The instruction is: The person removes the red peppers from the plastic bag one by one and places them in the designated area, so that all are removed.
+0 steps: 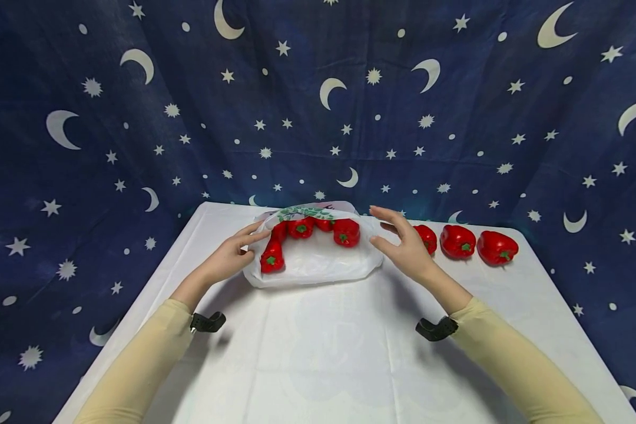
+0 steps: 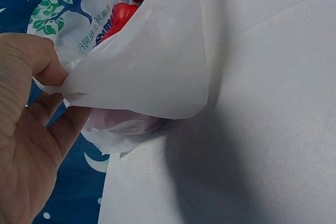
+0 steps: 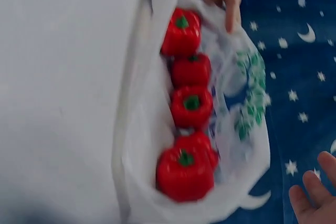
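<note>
A white plastic bag (image 1: 318, 266) with a green tree print lies on the table, its mouth facing away from me. Several red bell peppers (image 1: 346, 231) sit in a row inside it. My left hand (image 1: 246, 241) pinches the bag's left rim between thumb and fingers; the left wrist view shows the hand (image 2: 37, 124) lifting the film (image 2: 157, 77). My right hand (image 1: 397, 232) hovers spread beside the bag's right end, holding nothing. In the right wrist view the peppers (image 3: 185, 174) fill the bag (image 3: 236, 93), and only the right hand's fingertips (image 3: 315, 198) show.
Three more red peppers (image 1: 457, 240) stand in a line on the white tablecloth (image 1: 323, 353), right of the bag near the far edge. A dark blue star-and-moon curtain (image 1: 318, 106) hangs behind and around the table.
</note>
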The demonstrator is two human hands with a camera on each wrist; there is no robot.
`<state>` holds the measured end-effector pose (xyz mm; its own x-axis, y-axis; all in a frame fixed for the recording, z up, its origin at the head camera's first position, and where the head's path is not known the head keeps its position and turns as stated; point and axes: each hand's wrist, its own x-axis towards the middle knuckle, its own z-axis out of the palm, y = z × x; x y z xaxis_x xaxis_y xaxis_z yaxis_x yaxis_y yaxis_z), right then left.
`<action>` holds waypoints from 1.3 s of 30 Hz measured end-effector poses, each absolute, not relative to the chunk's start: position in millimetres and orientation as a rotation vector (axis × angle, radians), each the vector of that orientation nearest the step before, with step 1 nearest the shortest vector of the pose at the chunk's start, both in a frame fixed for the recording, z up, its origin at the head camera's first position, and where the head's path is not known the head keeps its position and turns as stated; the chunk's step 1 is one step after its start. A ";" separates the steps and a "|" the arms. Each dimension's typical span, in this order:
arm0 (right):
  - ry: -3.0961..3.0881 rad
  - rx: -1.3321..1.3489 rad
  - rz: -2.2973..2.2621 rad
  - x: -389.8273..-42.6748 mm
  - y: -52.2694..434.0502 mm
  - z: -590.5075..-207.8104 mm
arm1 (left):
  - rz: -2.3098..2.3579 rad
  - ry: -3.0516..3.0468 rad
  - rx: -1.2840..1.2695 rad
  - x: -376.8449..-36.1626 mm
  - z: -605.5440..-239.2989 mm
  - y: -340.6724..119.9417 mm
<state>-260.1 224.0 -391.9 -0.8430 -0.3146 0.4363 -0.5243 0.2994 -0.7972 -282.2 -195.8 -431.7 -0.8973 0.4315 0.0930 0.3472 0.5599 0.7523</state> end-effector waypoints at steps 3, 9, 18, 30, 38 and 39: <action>-2.404 0.818 1.568 -257.1 210.7 -395.3 | 1.260 2.689 0.684 -281.8 -431.9 -195.5; -2.489 0.929 1.514 -247.4 186.7 -404.1 | 1.287 2.676 0.689 -281.0 -432.7 -196.4; -2.562 1.041 1.525 -239.0 157.8 -416.9 | 1.303 2.678 0.676 -280.0 -432.7 -196.8; -2.608 1.119 1.650 -251.8 117.9 -435.8 | 1.309 2.686 0.678 -280.1 -432.0 -193.7; -2.663 1.172 1.628 -266.7 87.8 -451.5 | 1.324 2.686 0.700 -278.0 -431.4 -193.4; -2.671 1.161 1.636 -268.1 85.1 -452.6 | 1.319 2.692 0.700 -278.1 -431.5 -193.5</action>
